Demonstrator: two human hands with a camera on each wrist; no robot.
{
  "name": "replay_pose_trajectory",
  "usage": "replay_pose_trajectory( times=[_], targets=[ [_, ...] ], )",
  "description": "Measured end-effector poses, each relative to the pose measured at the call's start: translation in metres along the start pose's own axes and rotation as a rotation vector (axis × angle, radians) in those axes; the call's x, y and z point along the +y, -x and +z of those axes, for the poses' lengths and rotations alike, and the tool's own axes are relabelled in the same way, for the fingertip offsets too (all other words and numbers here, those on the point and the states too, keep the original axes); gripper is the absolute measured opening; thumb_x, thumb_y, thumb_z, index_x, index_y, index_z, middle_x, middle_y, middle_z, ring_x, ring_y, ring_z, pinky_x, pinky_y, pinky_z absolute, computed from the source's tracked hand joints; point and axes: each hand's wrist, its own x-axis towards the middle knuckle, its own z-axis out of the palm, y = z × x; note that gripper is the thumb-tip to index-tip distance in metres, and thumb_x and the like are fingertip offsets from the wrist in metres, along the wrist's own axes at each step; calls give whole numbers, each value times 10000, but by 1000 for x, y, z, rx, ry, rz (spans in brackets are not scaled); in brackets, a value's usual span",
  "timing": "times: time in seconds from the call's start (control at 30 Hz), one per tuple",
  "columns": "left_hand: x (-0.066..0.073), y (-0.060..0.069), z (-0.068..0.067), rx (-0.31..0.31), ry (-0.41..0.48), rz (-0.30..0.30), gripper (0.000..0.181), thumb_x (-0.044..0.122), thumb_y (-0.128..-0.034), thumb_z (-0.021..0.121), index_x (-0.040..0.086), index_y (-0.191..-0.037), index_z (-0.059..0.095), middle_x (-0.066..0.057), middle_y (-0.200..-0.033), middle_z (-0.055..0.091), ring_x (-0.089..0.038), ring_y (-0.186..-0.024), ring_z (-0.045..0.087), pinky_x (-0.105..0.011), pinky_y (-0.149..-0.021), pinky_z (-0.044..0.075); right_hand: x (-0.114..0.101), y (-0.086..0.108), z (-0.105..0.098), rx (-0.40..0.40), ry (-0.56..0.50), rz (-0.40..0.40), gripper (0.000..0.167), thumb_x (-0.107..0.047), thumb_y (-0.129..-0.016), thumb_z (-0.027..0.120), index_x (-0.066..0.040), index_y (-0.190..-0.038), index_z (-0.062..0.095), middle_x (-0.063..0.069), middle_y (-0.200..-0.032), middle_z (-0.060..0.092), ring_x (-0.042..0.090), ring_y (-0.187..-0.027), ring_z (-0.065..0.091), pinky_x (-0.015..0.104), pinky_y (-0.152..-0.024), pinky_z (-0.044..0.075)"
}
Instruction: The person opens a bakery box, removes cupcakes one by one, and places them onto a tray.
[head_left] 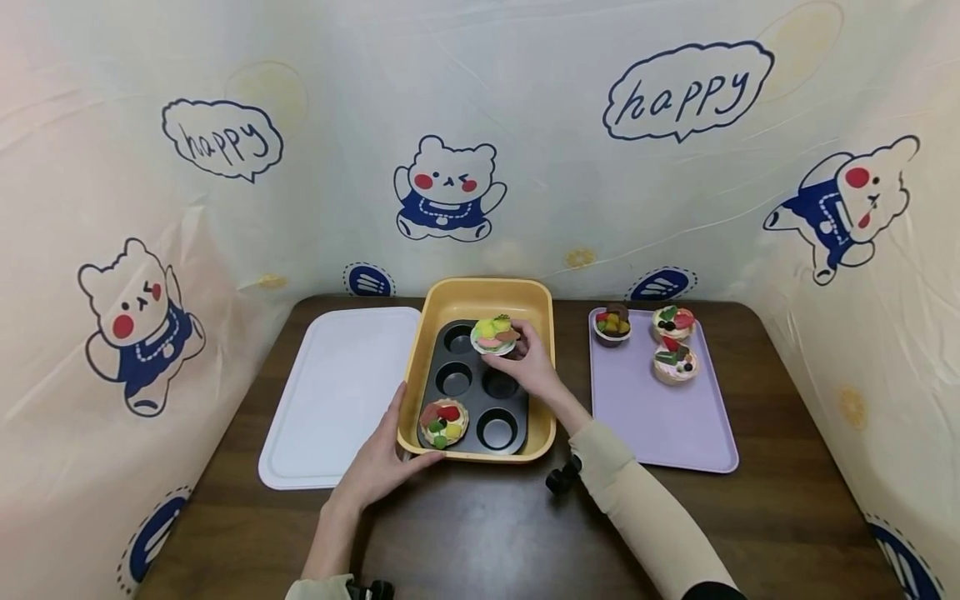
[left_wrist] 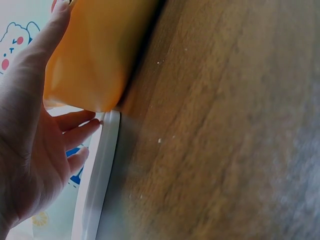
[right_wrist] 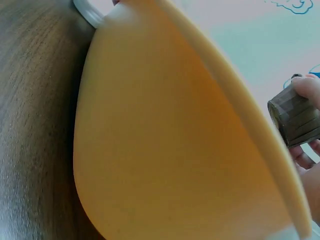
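My right hand [head_left: 531, 360] pinches a toy cupcake [head_left: 495, 335] with yellow and pink toppings over the back of a dark muffin tin [head_left: 474, 367]. In the right wrist view the held cupcake [right_wrist: 295, 116] shows a dark, ridged side. The tin lies inside a yellow tub [head_left: 491, 287]. A fruit-topped tart [head_left: 445, 423] sits at the tin's front-left cup. My left hand [head_left: 382, 458] is at the tub's near-left corner, fingers along its left side and thumb by the front rim. In the left wrist view, the thumb [left_wrist: 50, 35] lies against the tub's wall [left_wrist: 95, 65].
A white tray [head_left: 337, 400] lies left of the tub. On the right, a lilac tray [head_left: 660, 425] carries a chocolate-topped cupcake [head_left: 612, 325] and two fruit-topped tarts [head_left: 676, 364], close together. Everything stands on a dark wooden table [head_left: 480, 517] before a printed cloth [head_left: 540, 167].
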Motion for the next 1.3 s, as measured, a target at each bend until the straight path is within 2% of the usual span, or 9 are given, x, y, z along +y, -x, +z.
replay_pose_trajectory(
  times=[0.3,0.53,0.73,0.93,1.07,1.13,1.3],
  targets=[
    [-1,0,0,5,4,0,1338,736,-826,841,412,-1762,-59,-103,-1850,221,-447,-1656,366,-723,-1277,383,-7,9,-21,33,19,-19,678,11,-942,812,-10,-1536,485,207,-1462,581,116,-1142,664,125,-893,547],
    [1,0,-1,11,15,1,1338,721,-824,852,411,-1763,-50,-104,-1847,229,-454,-1650,375,-731,-1273,380,-10,15,-33,63,26,-35,692,31,-923,823,20,-1526,484,232,-1432,595,25,-1033,652,137,-857,548],
    [-1,1,0,37,7,53,1349,696,-822,867,389,-1770,-42,-89,-1858,189,-444,-1672,333,-731,-1274,366,-8,22,-42,97,10,-53,702,72,-905,817,38,-1528,495,264,-1402,630,4,-1033,660,133,-846,555],
    [-1,0,1,92,-94,126,1353,695,-815,861,314,-1785,-2,-50,-1883,86,-405,-1716,227,-683,-1340,284,-6,30,-55,116,48,-61,706,59,-916,821,22,-1544,500,298,-1426,654,31,-1102,663,116,-899,556],
    [0,0,1,128,-191,152,1360,736,-796,838,274,-1790,33,-50,-1878,135,-361,-1736,179,-663,-1391,188,-6,35,-66,134,86,-44,722,28,-930,825,3,-1567,486,282,-1471,640,129,-1195,660,126,-951,561],
    [1,-1,0,145,-231,164,1361,760,-790,823,255,-1791,53,-55,-1872,167,-355,-1739,172,-664,-1393,178,-5,38,-72,145,107,-31,725,5,-937,829,-5,-1573,482,268,-1478,638,158,-1215,659,138,-965,567],
    [2,-1,0,166,-279,180,1349,790,-790,798,243,-1791,76,-52,-1869,180,-347,-1741,168,-659,-1396,172,0,44,-86,171,143,-7,739,-49,-952,839,-20,-1594,474,249,-1462,627,120,-1170,648,139,-968,562]
  ],
)
